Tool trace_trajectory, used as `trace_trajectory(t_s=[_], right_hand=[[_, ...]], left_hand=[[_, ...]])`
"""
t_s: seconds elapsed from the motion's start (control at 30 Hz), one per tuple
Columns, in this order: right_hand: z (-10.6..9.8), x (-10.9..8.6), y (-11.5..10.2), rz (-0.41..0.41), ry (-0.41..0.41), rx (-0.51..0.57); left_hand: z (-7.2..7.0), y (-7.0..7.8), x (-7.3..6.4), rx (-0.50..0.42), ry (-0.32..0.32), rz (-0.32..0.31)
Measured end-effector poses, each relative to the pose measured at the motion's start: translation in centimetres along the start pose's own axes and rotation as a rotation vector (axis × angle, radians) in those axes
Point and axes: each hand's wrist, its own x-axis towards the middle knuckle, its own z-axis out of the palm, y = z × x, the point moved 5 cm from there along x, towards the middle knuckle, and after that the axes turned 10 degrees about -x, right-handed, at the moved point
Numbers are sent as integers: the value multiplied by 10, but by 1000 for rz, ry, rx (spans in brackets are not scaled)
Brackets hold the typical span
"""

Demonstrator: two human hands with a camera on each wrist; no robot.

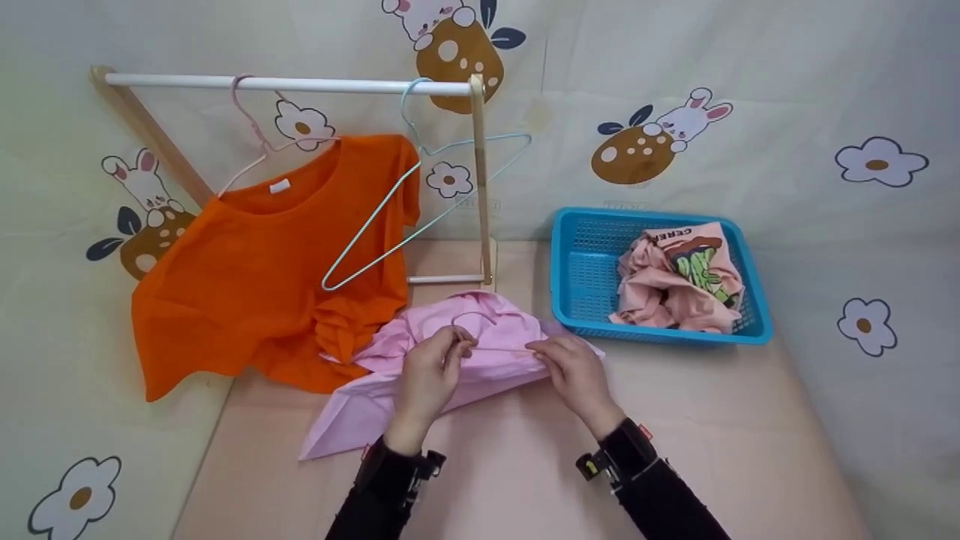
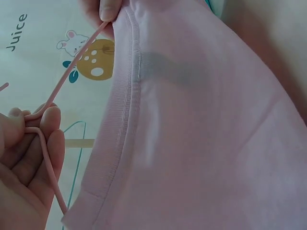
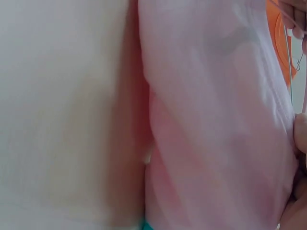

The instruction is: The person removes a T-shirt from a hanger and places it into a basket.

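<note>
Printed backdrop (image 1: pixel 787 247), pink shirt (image 2: pixel 206 134), hanger (image 2: pixel 77 61) partly hidden

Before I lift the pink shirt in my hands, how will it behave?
The pink shirt will probably flop and sag, as it lies in loose folds. It looks light: a greyish patch seems to show through the fabric. It may slide on the held pink hanger, whose wire looks smooth.

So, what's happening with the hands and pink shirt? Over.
Left hand gripping pink hanger. Right hand pinching it at the neckline of the pink shirt. Orange shirt bunched alongside, possibly in the way.
</note>
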Motion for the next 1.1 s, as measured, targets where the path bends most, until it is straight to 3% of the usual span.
trace_trajectory(t_s=[0.23,0.43,0.6,0.77,0.93,1.1], right_hand=[[-10,-5,18,47,39,0],[-23,-10,41,182,150,9],[-26,-12,47,222,188,13],[-26,-15,49,271,232,-12],[-26,-19,52,323,248,-13],[-20,-26,54,331,236,7]], left_hand=[[-10,-2,2,7,64,63],[-22,-5,5,-17,132,51],[-27,-7,6,-64,161,41],[-28,-11,4,-139,215,17],[-30,-17,4,-296,284,-68],[-25,-18,7,-423,289,-132]])
